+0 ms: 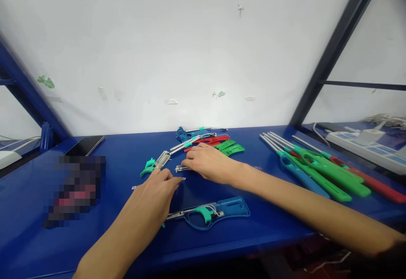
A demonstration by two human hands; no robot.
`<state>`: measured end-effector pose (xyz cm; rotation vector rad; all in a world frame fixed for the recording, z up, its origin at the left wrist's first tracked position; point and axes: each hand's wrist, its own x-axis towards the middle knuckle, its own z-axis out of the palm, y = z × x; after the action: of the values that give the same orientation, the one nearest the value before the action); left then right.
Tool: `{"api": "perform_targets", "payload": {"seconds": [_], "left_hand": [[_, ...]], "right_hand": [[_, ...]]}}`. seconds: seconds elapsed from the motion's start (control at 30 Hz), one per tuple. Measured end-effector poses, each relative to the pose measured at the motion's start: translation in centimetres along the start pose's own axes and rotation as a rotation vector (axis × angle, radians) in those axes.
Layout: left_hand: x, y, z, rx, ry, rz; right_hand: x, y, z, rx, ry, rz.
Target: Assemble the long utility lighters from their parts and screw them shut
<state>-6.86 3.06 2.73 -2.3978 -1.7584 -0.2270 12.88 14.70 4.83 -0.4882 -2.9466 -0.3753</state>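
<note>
My left hand (158,190) rests on the blue table (127,236), fingers curled and pinched on something too small to make out, close to a teal trigger piece with a metal part (155,163). My right hand (207,163) lies palm down further back, its fingertips pinching a small metal part (181,168). In front of both hands lies an open blue lighter half-shell (215,212) with a teal trigger and a metal tube. Behind my right hand sits a loose pile of red, green and blue lighter shells and metal tubes (211,140).
Several assembled long lighters in green, blue and red (320,171) lie at the right. A white power strip (368,149) sits at the far right. A dark phone (85,145) lies at the back left, a blurred patch below it. A white wall stands behind.
</note>
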Motion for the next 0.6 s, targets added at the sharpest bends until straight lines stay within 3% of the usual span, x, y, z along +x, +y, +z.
{"api": "perform_targets", "payload": {"seconds": [0.27, 0.6], "left_hand": [[-0.3, -0.3, 0.3, 0.03, -0.049, 0.021], [0.4, -1.2, 0.4, -0.04, -0.002, 0.008]], "right_hand": [[-2.9, 0.8, -0.5, 0.038, 0.0, 0.014], [-2.7, 0.0, -0.5, 0.1, 0.006, -0.033]]}}
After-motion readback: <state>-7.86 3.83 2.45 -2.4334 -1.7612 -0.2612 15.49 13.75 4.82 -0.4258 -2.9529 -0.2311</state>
